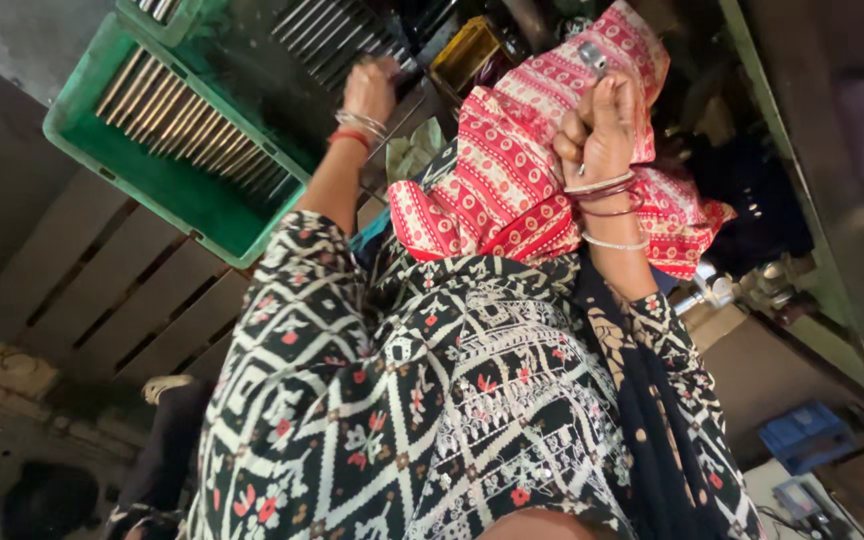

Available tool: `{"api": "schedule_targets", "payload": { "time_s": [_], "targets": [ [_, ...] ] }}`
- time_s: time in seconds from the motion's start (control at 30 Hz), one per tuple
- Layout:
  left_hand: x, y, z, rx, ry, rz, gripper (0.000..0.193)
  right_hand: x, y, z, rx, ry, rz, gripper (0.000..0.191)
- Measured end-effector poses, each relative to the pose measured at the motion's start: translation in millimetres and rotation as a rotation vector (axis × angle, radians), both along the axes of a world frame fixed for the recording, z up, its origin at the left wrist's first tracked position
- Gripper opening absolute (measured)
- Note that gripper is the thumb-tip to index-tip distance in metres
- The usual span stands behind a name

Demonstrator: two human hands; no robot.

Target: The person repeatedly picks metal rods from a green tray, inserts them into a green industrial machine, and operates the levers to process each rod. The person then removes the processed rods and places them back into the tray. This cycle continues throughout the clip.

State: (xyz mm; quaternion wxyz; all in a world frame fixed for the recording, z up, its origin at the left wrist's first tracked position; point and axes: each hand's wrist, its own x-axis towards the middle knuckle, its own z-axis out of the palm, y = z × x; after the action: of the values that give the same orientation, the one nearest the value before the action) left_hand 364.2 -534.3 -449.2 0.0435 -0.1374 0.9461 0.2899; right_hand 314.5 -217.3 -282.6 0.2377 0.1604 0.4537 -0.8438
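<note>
We saw our right hand [604, 125] fisted around a small metal piece [592, 57] over red patterned cloth [497, 185]. Farther off, our left hand [370, 88] closed on metal rods [327, 35] beside the green crate [167, 185].

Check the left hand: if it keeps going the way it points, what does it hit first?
The left hand points up and away, at the row of metal rods beyond the green crate. It looks already at their near ends, so the rods come first, though depth is unclear.
</note>
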Motion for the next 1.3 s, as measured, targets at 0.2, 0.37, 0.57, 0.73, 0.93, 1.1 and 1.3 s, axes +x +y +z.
{"api": "schedule_targets", "payload": {
  "time_s": [0.2,0.37,0.57,0.73,0.93,1.1,1.3],
  "targets": [
    [9.9,-2.4,16.9,0.118,0.1,0.067,0.029,-6.2,-0.3,-7.2,-0.009,0.015,-0.007,0.015],
    [25.8,-21.0,26.4,0.181,0.214,0.021,0.03,-6.1,7.1,-17.9,-0.017,0.038,0.004,0.016],
    [87.1,-123.5,38.3,-0.122,0.356,0.478,0.017,-9.0,20.1,-35.3,-0.021,-0.069,-0.04,0.017],
    [180.0,-160.3,46.9,-0.25,-0.377,0.904,0.012,-9.6,27.4,-40.8,-0.052,-0.007,0.018,0.019],
    [211.9,-126.3,8.0,-0.267,-0.877,0.72,0.02,-5.8,29.1,-38.2,-0.046,0.005,0.019,0.017],
    [199.9,-123.6,0.0,-0.25,-0.96,0.63,0.027,-7.6,28.5,-38.5,-0.071,-0.005,0.055,0.018],
    [190.4,-119.8,-10.4,-0.216,-1.059,0.497,0.036,-6.9,29.0,-36.6,-0.036,-0.01,0.045,0.018]
  ]
}}
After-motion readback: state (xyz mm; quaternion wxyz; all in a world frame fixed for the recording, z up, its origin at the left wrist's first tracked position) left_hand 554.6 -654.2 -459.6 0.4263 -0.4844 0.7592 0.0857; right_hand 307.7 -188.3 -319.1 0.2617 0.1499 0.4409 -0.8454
